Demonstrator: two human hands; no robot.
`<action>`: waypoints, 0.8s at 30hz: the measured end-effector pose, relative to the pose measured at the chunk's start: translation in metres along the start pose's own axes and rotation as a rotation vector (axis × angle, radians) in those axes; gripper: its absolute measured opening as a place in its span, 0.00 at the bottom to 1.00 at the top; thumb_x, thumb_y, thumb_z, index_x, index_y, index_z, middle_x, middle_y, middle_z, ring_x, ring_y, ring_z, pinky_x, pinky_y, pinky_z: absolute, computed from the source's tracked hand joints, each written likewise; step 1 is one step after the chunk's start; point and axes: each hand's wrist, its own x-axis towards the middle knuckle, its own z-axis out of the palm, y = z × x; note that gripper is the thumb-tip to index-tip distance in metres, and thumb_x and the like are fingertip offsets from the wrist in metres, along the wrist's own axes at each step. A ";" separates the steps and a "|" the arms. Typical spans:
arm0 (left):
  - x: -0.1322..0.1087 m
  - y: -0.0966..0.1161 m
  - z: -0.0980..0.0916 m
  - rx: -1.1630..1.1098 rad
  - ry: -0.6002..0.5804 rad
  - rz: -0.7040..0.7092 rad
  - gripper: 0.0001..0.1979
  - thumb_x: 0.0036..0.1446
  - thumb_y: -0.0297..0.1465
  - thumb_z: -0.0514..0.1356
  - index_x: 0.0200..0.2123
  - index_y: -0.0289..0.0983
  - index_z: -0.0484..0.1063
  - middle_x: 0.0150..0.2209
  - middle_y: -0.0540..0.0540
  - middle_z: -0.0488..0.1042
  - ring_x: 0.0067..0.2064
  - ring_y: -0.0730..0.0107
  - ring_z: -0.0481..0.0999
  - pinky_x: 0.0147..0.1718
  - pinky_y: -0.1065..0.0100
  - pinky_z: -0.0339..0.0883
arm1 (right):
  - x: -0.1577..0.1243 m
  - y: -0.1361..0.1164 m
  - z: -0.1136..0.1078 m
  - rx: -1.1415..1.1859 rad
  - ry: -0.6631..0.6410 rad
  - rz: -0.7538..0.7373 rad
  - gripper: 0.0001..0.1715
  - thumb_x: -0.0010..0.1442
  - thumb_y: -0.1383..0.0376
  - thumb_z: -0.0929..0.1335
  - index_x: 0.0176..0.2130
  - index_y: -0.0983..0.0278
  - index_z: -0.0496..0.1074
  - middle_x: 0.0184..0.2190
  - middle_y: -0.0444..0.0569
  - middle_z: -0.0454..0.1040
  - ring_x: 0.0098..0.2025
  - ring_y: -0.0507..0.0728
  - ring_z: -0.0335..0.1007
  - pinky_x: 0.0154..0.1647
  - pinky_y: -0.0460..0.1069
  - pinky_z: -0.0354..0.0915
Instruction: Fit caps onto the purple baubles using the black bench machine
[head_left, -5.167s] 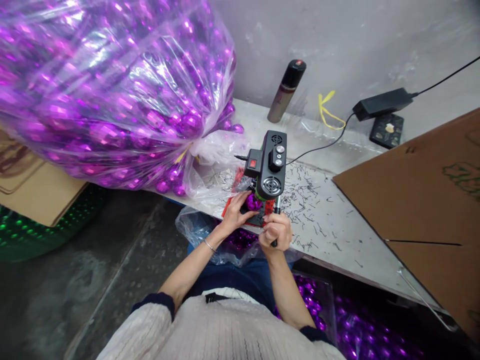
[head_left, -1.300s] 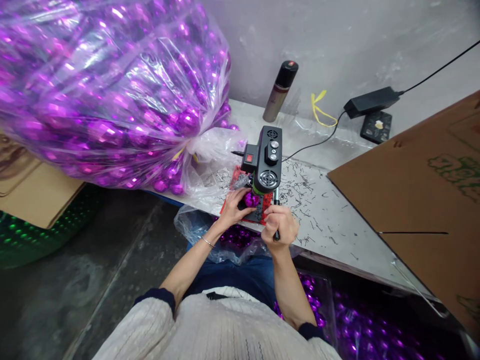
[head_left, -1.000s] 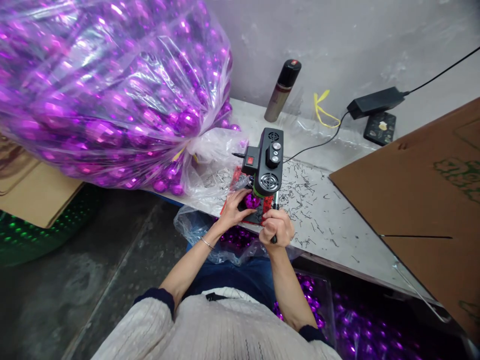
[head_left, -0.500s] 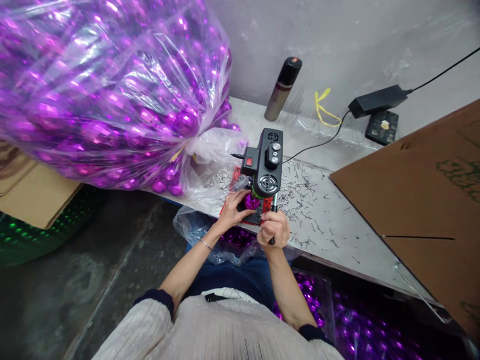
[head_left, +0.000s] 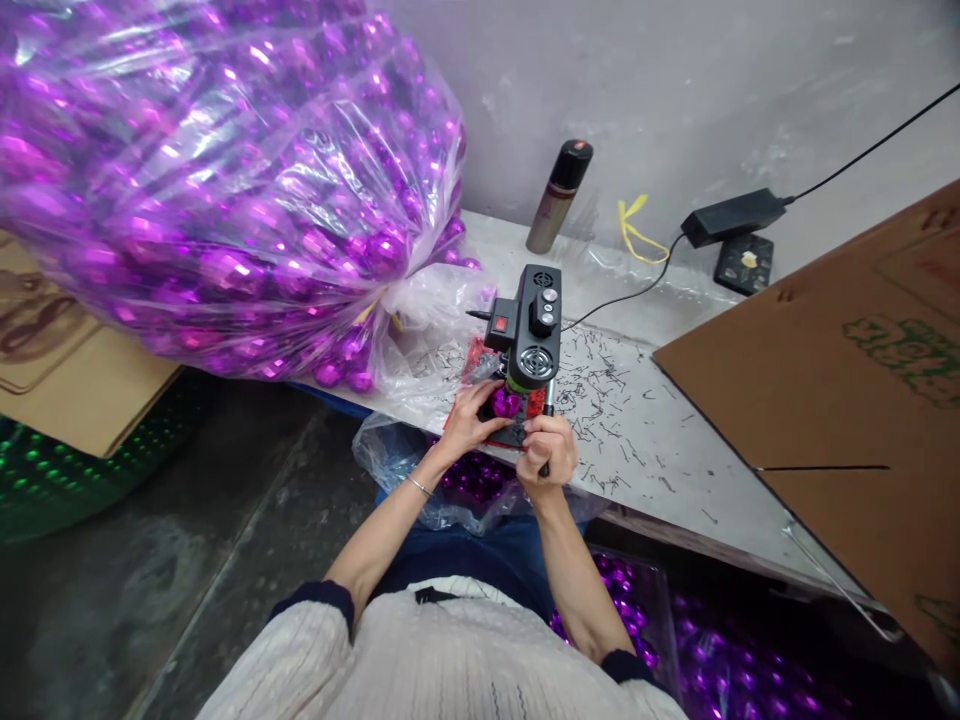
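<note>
A small black bench machine (head_left: 531,335) with a red switch stands on a red base at the near edge of the grey worktable (head_left: 660,440). Under its head sits a shiny purple ball (head_left: 507,403). My left hand (head_left: 469,422) is closed around that ball, steadying it on the base. My right hand (head_left: 550,452) is wrapped round the machine's black lever handle (head_left: 547,467), just right of the ball.
A huge clear bag of purple balls (head_left: 217,190) fills the table's left. A spray can (head_left: 559,195), yellow tie, power adapter (head_left: 731,215) and cable lie at the back wall. Brown cardboard (head_left: 840,400) covers the right. More purple balls in plastic sit below the table edge. Small dark wire bits litter the tabletop.
My hands have stayed on the ball and the lever. The right hand has shifted slightly up and down on the handle. The view has tilted a little.
</note>
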 end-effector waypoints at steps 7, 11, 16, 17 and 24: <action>-0.025 0.012 -0.008 0.114 0.006 0.135 0.28 0.63 0.41 0.66 0.63 0.39 0.66 0.60 0.34 0.75 0.62 0.51 0.75 0.61 0.48 0.67 | 0.054 -0.022 -0.015 0.001 -0.024 0.161 0.13 0.68 0.70 0.63 0.30 0.60 0.67 0.27 0.44 0.73 0.29 0.53 0.71 0.32 0.49 0.65; -0.055 0.023 -0.024 0.216 -0.037 0.238 0.37 0.56 0.53 0.67 0.60 0.37 0.66 0.62 0.30 0.72 0.63 0.46 0.74 0.61 0.45 0.66 | 0.050 -0.020 -0.017 -0.004 -0.063 0.086 0.13 0.66 0.73 0.63 0.31 0.60 0.66 0.26 0.43 0.73 0.29 0.52 0.70 0.31 0.48 0.63; -0.003 -0.011 -0.056 0.352 0.215 -0.015 0.19 0.71 0.41 0.53 0.57 0.36 0.69 0.63 0.32 0.71 0.67 0.50 0.69 0.66 0.45 0.61 | 0.034 -0.016 -0.013 0.001 -0.044 0.066 0.13 0.66 0.74 0.63 0.30 0.60 0.66 0.26 0.43 0.72 0.30 0.52 0.72 0.31 0.47 0.65; 0.020 -0.023 -0.065 0.390 0.284 -0.110 0.18 0.71 0.36 0.52 0.58 0.34 0.69 0.63 0.31 0.70 0.68 0.48 0.67 0.68 0.44 0.58 | 0.033 -0.016 -0.013 0.001 -0.042 0.069 0.13 0.65 0.74 0.63 0.30 0.60 0.65 0.26 0.43 0.72 0.30 0.52 0.72 0.31 0.47 0.65; 0.128 -0.078 -0.105 0.411 0.301 -0.213 0.11 0.63 0.29 0.59 0.46 0.30 0.75 0.50 0.32 0.80 0.61 0.48 0.74 0.67 0.49 0.59 | 0.036 -0.020 -0.015 -0.030 -0.076 0.046 0.14 0.66 0.74 0.63 0.30 0.61 0.64 0.27 0.43 0.72 0.29 0.51 0.71 0.30 0.46 0.65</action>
